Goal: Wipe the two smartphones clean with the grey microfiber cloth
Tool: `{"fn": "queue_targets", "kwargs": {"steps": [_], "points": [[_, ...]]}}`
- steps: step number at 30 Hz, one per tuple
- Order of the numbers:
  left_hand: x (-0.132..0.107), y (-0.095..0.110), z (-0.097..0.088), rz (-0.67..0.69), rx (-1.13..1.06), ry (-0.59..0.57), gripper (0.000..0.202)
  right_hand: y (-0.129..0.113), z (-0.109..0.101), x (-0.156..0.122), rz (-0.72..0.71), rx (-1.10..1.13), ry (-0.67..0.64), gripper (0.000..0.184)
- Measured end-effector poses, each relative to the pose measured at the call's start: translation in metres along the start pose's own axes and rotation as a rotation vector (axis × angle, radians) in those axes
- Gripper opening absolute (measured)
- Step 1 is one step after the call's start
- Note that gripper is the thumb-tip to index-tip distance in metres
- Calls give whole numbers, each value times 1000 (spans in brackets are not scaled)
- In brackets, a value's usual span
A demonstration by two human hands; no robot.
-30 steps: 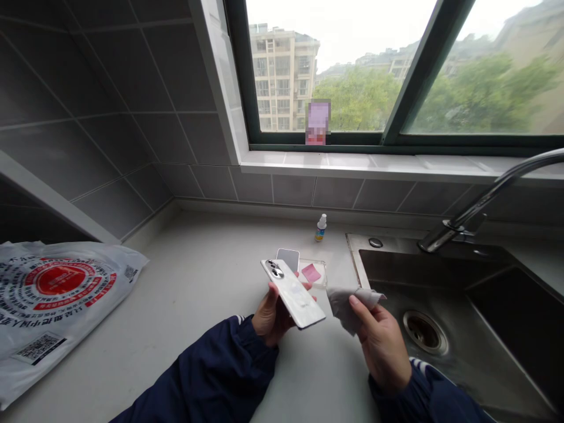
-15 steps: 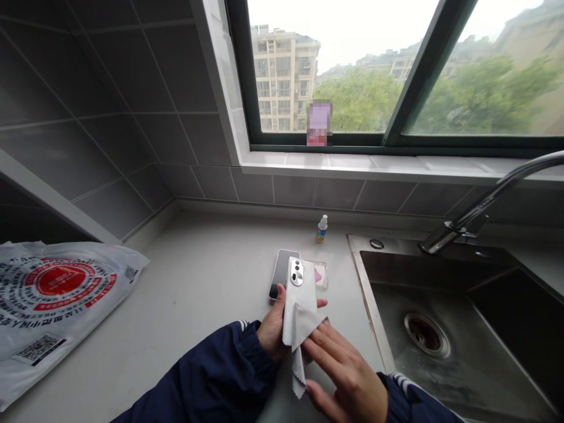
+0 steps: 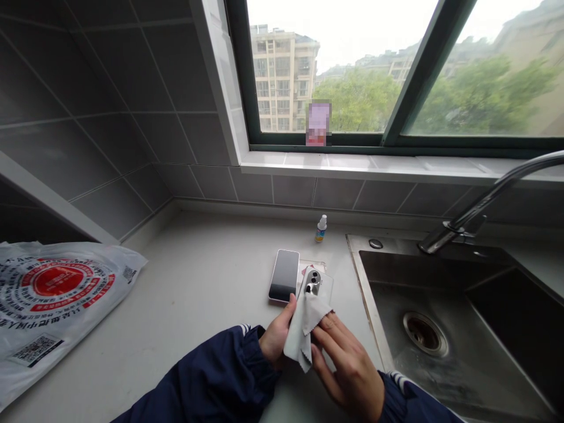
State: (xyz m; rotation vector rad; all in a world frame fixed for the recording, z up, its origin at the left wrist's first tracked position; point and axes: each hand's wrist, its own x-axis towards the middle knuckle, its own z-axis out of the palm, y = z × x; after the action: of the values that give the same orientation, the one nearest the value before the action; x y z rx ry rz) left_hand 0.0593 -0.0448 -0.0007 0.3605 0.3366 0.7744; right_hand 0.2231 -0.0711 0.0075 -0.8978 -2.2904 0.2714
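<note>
My left hand [image 3: 277, 336] grips a white phone [image 3: 316, 284] from below, its camera end pointing away from me. A pale grey cleaning cloth [image 3: 303, 330] lies over the phone's near half. My right hand [image 3: 348, 365] presses the cloth against the phone with its fingers laid flat. Just beyond, a second phone [image 3: 284, 275] lies screen up on the counter, next to a clear case [image 3: 305, 265] partly hidden behind the held phone. A small spray bottle [image 3: 321, 228] stands near the back wall.
A steel sink [image 3: 445, 329] with a curved tap [image 3: 480, 202] fills the right side. A printed plastic bag [image 3: 53, 299] lies at the left edge of the pale counter [image 3: 198, 282]. Grey tiled walls and a window sill bound the back.
My right hand brought the cloth from beside the phone onto its back and now presses it there. The phone turned and tilted further away, uncovering the second phone.
</note>
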Motion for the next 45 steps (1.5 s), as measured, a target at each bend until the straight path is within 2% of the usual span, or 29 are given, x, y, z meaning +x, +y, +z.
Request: {"fn": "queue_targets", "kwargs": {"steps": [3, 6, 10, 14, 17, 21, 25, 27, 32, 39, 43, 45], "points": [[1, -2, 0, -13, 7, 37, 76, 5, 0, 0, 18, -33, 58, 36], [1, -2, 1, -27, 32, 20, 76, 9, 1, -1, 16, -76, 62, 39], [0, 0, 2, 6, 49, -5, 74, 4, 3, 0, -35, -109, -41, 47], [-2, 3, -5, -91, 52, 26, 94, -8, 1, 5, -106, -53, -186, 46], [-1, 5, -9, -6, 83, 53, 99, -12, -2, 8, -141, -35, -220, 44], [2, 5, -4, 74, 81, 28, 89, -3, 1, 4, -85, -113, -168, 49], [4, 1, -2, 86, 101, 47, 77, 11, 6, -2, -18, -195, -68, 53], [3, -1, -5, 54, 130, 45, 77, 18, 6, -3, 9, -213, -27, 56], [-2, -3, -9, -151, 183, 48, 84, 27, 4, -3, 61, -255, 50, 63], [-1, -4, -10, -32, 226, 43, 81, 21, 0, -1, 11, -208, 26, 56], [-1, -6, -14, -113, 241, 51, 86, 22, -3, 0, 38, -205, 72, 52], [-2, -6, -13, -102, 232, 40, 86, 21, -2, 1, 51, -201, 77, 52]]}}
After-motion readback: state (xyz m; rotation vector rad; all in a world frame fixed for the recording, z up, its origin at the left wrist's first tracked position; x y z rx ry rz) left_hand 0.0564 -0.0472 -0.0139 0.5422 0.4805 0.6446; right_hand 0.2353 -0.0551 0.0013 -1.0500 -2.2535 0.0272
